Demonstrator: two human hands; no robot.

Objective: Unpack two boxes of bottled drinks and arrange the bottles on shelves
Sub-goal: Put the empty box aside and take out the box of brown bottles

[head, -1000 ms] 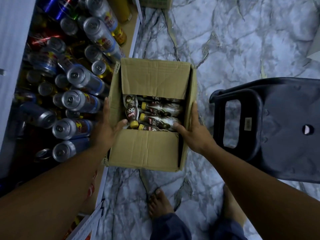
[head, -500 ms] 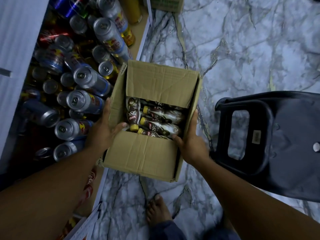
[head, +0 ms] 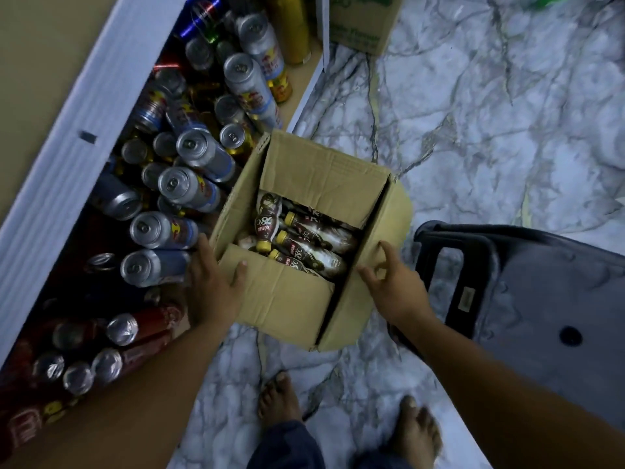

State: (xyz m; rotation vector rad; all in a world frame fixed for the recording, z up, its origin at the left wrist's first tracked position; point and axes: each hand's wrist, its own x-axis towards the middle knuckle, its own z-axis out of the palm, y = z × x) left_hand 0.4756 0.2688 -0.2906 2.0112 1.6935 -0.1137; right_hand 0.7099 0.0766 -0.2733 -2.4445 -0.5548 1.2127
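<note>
An open cardboard box [head: 287, 299] stands on the marble floor, turned at an angle. Several brown bottles with yellow caps [head: 304, 248] lie inside it. My left hand [head: 213, 286] grips the box's near left corner, fingers along the left wall and thumb over the near flap. My right hand [head: 392, 282] lies against the right flap with loosely curled fingers and holds nothing. The low shelf [head: 61, 157] on the left is packed with drink cans [head: 182, 187].
A dark plastic stool [head: 541, 299] lies on its side just right of the box. A second cardboard box [head: 362, 25] stands at the back by the shelf end. My bare feet [head: 280, 401] are on the floor below the box.
The box has swung round and sits at an angle by the shelf. My right hand has come off the box's right wall and loosened. My left hand keeps its hold.
</note>
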